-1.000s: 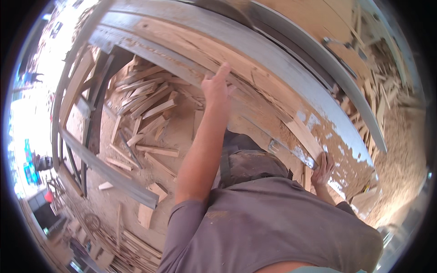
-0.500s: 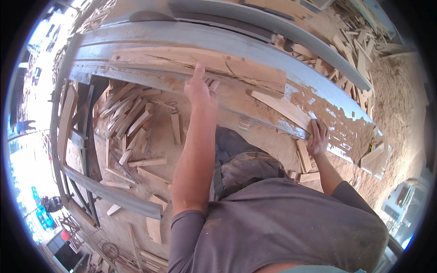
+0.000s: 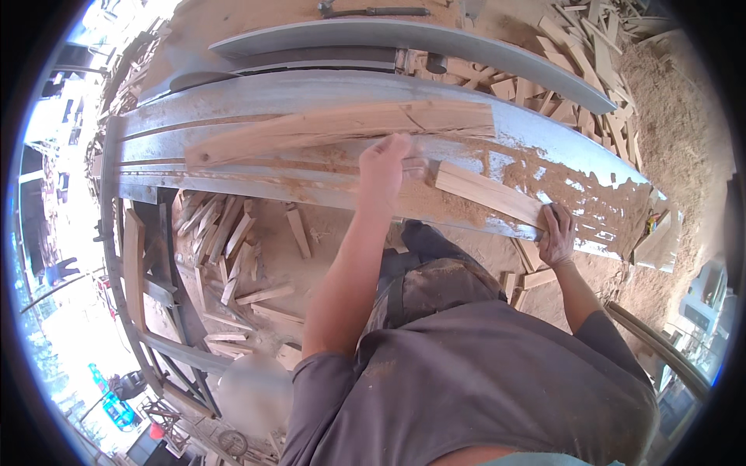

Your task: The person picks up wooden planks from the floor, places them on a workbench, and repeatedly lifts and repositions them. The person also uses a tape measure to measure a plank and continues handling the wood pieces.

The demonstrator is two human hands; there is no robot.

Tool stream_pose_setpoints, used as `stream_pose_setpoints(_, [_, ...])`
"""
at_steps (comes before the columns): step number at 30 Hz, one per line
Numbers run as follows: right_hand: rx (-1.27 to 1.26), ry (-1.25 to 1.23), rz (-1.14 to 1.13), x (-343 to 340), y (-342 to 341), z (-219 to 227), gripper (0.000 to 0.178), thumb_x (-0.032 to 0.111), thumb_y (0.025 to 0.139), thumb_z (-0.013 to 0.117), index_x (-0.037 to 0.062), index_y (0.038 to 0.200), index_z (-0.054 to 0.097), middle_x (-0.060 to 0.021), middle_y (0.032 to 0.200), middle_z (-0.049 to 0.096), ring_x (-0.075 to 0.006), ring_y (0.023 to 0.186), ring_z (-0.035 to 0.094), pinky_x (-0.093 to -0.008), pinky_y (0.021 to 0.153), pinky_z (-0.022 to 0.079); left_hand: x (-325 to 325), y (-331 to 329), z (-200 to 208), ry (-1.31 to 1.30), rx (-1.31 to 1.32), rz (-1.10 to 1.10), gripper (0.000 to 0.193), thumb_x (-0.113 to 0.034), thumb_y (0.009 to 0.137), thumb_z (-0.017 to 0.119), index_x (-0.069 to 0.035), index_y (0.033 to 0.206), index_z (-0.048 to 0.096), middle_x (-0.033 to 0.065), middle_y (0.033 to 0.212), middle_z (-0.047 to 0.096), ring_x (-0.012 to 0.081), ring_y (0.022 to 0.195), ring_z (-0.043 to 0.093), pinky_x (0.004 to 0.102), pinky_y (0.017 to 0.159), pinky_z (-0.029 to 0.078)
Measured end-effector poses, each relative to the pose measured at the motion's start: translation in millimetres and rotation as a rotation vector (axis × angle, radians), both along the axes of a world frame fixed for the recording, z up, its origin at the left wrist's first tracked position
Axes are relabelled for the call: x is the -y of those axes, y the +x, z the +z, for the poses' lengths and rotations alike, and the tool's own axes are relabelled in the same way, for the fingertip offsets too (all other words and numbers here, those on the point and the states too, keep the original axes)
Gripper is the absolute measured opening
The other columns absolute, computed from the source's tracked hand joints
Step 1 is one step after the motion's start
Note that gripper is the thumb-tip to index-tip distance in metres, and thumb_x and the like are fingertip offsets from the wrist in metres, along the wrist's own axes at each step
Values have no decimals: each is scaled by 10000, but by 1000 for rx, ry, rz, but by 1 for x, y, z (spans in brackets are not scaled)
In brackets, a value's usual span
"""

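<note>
A long rough board (image 3: pixel 342 126) with cracks along its edge lies lengthwise on the sawdust-strewn metal machine table (image 3: pixel 303 87). My left hand (image 3: pixel 386 165) is at the board's near edge, around its middle. Motion smears its fingers, so I cannot make out whether they grip. My right hand (image 3: pixel 556 234) is closed round the right end of a shorter pale board (image 3: pixel 489 191). That piece lies at a slant near the table's front edge, its left end pointing towards my left hand.
Beyond the long board runs a grey metal fence (image 3: pixel 420 37), with a half-round blade-like disc (image 3: pixel 203 80) near its left end. Offcuts (image 3: pixel 225 225) lie heaped below the table. More scraps (image 3: pixel 583 54) and a sawdust mound (image 3: pixel 684 116) are at the far right.
The view has shifted. On the table, the long board has turned slightly, its right end now farther from me. My left hand has moved right along its near edge; my right hand keeps its hold.
</note>
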State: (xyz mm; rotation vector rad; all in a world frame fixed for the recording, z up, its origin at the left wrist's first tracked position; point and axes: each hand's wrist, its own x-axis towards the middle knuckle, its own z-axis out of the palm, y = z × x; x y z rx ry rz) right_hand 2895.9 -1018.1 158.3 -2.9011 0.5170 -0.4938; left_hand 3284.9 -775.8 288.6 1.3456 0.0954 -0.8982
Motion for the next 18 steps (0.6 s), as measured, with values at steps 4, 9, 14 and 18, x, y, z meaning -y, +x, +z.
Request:
stream_pose_setpoints(4, [23, 5, -21, -4, -1, -6, 598, 166, 892, 498, 51, 1478, 528, -217, 1460, 503, -452, 1373, 457, -576, 1169, 372, -31, 20, 2, 604, 1155, -182, 572, -83, 883, 735, -49, 1429, 566, 175, 1349, 658, 318, 1314, 587, 455, 1042, 517])
stream_pose_setpoints(9, [20, 39, -91, -2, 2, -10, 583, 122, 886, 518, 41, 1463, 545, -201, 1478, 510, -433, 1391, 451, -563, 1183, 343, -58, 93, 17, 781, 1702, -544, 705, -39, 753, 779, -100, 1425, 576, 128, 1408, 550, 347, 1322, 489, 494, 1140, 378])
stream_pose_setpoints(14, [203, 186, -256, -37, 47, 20, 505, 12, 872, 556, 13, 1373, 617, -191, 1377, 604, -390, 1312, 544, -490, 1130, 424, -69, 86, 23, 872, 1783, -661, 754, -63, 703, 807, -116, 1419, 577, 133, 1356, 546, 368, 1293, 487, 499, 1123, 377])
stream_pose_setpoints(18, [349, 625, -295, -94, 101, 46, 412, -5, 893, 607, 10, 1298, 684, -188, 1204, 707, -338, 1130, 688, -393, 987, 537, -99, 72, 31, 833, 1723, -734, 749, -116, 724, 841, -139, 1426, 580, 139, 1346, 545, 365, 1293, 490, 499, 1123, 378])
